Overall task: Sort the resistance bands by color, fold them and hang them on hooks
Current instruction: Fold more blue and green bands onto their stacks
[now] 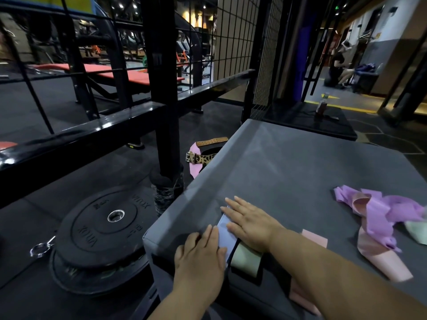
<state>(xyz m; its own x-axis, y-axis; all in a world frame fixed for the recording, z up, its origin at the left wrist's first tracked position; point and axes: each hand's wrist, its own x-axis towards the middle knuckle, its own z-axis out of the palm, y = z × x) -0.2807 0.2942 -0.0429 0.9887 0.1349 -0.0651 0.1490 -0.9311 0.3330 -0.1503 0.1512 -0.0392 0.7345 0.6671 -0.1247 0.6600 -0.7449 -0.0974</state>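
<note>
A pale blue folded band (223,236) lies near the front left corner of the grey padded box (288,172). My left hand (201,257) and my right hand (249,224) both rest flat on it, fingers spread, pressing it down. Beside it sits a folded pale green band (246,260) on a black band. A folded pink band (315,237) shows behind my right forearm, and another pink piece (300,299) lies below it. At the right lies a loose tangle of purple bands (383,211), a pink band (381,257) and a bit of pale green band (418,234).
Black weight plates (101,229) are stacked on the floor to the left, beside a black rack post (166,135). A leopard-print lifting belt and a pink one (201,158) lie on the floor behind the box. A bottle (322,106) stands on a farther black box. A person sits far right.
</note>
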